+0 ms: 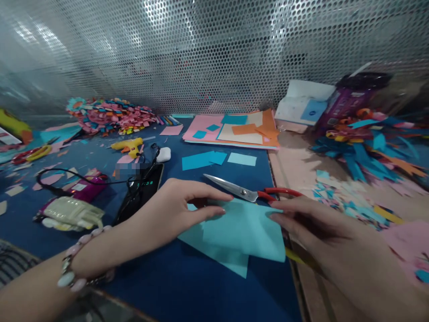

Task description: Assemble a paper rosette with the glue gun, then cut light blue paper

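Note:
A turquoise sheet of paper (248, 228), bent over so that one layer lies above another, is between my two hands. My left hand (181, 201) has its thumb and index fingertips close together at the paper's upper left edge. With thumb and fingertips, my right hand (321, 232) pinches the upper right corner. Just behind the paper lies a pair of scissors (241, 190) with red handles, blades pointing left. The right fingers partly cover its handle end.
Paper sheets (201, 129) are stacked at the back, before a perforated metal screen (208, 58). To the left are a yellow glue gun (130, 145), a phone (142, 192) with a cable, and an earbud case (164, 154). Paper scraps (348, 201) and ribbon-like strips (365, 143) lie right.

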{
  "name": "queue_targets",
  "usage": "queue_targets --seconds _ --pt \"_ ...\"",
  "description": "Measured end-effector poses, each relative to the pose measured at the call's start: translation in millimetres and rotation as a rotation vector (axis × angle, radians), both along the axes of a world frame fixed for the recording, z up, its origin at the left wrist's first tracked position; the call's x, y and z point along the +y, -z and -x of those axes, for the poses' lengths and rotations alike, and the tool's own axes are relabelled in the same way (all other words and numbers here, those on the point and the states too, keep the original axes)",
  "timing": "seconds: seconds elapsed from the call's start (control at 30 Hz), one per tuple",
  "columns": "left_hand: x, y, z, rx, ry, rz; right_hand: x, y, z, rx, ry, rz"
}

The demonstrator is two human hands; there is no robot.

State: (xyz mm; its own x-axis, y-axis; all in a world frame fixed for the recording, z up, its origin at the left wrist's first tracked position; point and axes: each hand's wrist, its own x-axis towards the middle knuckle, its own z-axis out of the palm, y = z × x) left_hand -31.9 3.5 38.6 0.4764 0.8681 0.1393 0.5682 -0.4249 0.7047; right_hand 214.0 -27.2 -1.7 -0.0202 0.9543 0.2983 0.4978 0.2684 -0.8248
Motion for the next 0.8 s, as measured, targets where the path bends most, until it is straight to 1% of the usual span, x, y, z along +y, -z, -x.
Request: queue_targets --seconds 0.1,0.17,0.27,0.47,0.7,0.8 --pt "0.9 0.8 1.3 -0.031 -0.004 0.020 -0.8 4.1 -0.8 -0.068 0.005 -0.058" --pt "1.2 0.8 0.9 -0.047 -0.011 0.048 -0.2 6.4 -1.0 -0.080 0.010 -0.067" --pt "1.5 0.6 0.2 -0.067 -0.025 0.089 0.7 7.1 -0.7 -0.065 0.005 -0.060" --pt "1.4 -0.5 0.3 -0.088 -0.003 0.141 -1.0 3.9 -2.1 -0.062 -0.012 -0.053" --pt "1.1 -1.4 0.7 -0.075 0.006 0.177 -1.1 10.1 -5.4 -0.025 -0.030 -0.001" --pt "1.1 -1.5 0.8 -0.094 0.025 0.203 0.0 10.6 -6.0 -0.026 -0.028 -0.033"
